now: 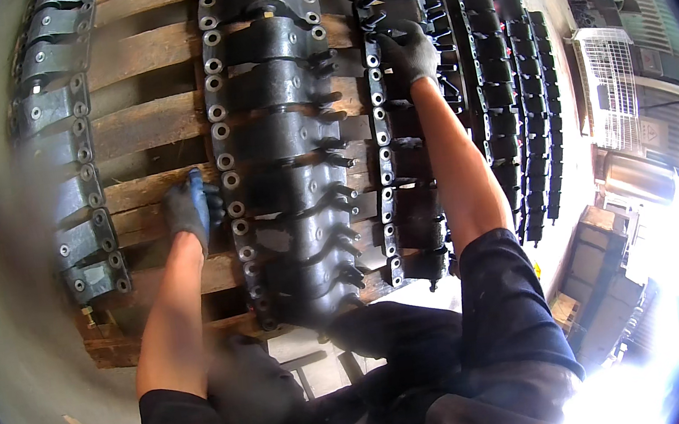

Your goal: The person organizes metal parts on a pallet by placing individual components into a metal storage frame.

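A long row of joined black metal track links runs away from me on a wooden pallet, with bolt holes along its left edge and prongs along its right. Left of this row, my left hand in a grey and blue glove hovers over the slats near the holed edge. Its fingers are partly bent and apart, with nothing visible in them. My right hand, in a grey glove, reaches to a second row of black links with thin pins standing out. Its fingers are bent round something among the pins, which the glove hides.
The wooden pallet has wide gaps between its slats. Another link row lies along its left side. More black rows stand to the right. Beyond them are a white wire cage and grey boxes.
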### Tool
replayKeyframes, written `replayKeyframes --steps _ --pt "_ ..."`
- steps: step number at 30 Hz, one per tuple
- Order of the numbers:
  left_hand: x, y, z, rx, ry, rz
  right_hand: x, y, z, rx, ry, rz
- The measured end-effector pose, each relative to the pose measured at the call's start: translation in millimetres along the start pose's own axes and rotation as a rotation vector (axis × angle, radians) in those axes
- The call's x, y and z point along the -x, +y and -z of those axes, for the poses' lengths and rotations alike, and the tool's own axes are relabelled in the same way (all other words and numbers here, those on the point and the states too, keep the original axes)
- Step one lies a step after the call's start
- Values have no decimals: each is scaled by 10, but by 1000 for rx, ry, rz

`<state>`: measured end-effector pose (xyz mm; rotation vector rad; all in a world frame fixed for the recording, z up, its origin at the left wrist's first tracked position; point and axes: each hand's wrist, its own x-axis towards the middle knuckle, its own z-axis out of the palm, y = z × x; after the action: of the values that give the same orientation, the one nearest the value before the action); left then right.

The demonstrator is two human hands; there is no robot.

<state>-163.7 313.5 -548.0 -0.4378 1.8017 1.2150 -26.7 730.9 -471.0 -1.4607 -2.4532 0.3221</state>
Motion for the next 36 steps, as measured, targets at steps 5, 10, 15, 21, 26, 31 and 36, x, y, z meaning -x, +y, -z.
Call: replayKeyframes --steps 5,10,15,21,26,31,36 --pt "47 49 -18 -21 -7 9 -196 43 -139 79 -121 26" --pt "25 12 12 -23 11 13 -133 -265 -126 -221 -261 262" --pt "84 58 -3 -40 7 -2 -224 -620 -177 -79 -332 513" --pt "89 78 -9 -1 -9 32 -320 -643 -327 43 -362 540" --pt "91 78 -10 -2 0 34 -297 -601 -392 -14 -315 576" --pt "64 63 9 -13 -3 44 -247 -697 -317 70 -330 578" --pt "83 83 -17 -34 -11 38 -292 -648 -311 87 -363 592"
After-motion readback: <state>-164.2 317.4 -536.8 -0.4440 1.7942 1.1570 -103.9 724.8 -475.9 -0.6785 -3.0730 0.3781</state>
